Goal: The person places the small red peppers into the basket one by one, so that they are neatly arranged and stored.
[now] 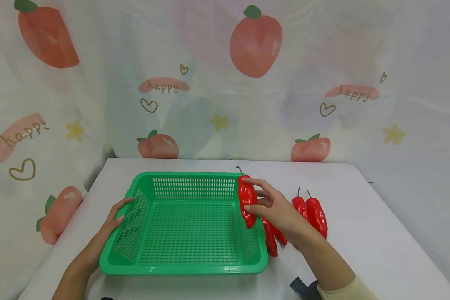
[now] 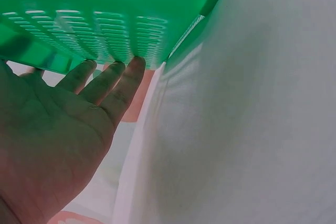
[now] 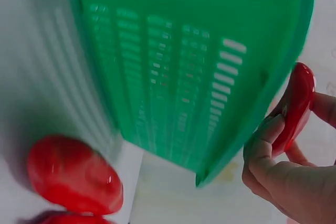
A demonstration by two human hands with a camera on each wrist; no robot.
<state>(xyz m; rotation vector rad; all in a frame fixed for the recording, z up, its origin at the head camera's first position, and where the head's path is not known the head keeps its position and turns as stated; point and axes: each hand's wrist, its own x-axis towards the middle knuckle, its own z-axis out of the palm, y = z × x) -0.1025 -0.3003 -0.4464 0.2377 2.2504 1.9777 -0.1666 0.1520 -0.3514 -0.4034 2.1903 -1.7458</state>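
A green plastic basket [image 1: 183, 270] with slotted walls stands on the white table, its visible inside bare. My left hand [image 1: 105, 233] holds the basket's left rim; in the left wrist view its fingers [image 2: 123, 90] touch the outer wall below the rim. Above the basket's right rim, my right hand [image 1: 273, 204] pinches a glossy red pepper [image 1: 246, 200] between thumb and fingers, stem up. The same pepper [image 3: 299, 103] shows beyond the rim in the right wrist view. More red peppers [image 1: 316, 216] lie right of the basket, partly hidden by my right hand and forearm.
The white table [image 1: 367, 233] reaches back to a fruit-printed curtain [image 1: 202, 50]. Close to the basket's right wall lies another red pepper [image 1: 270, 239]. A dark strap-like object [image 1: 303, 288] shows by my right sleeve at the front.
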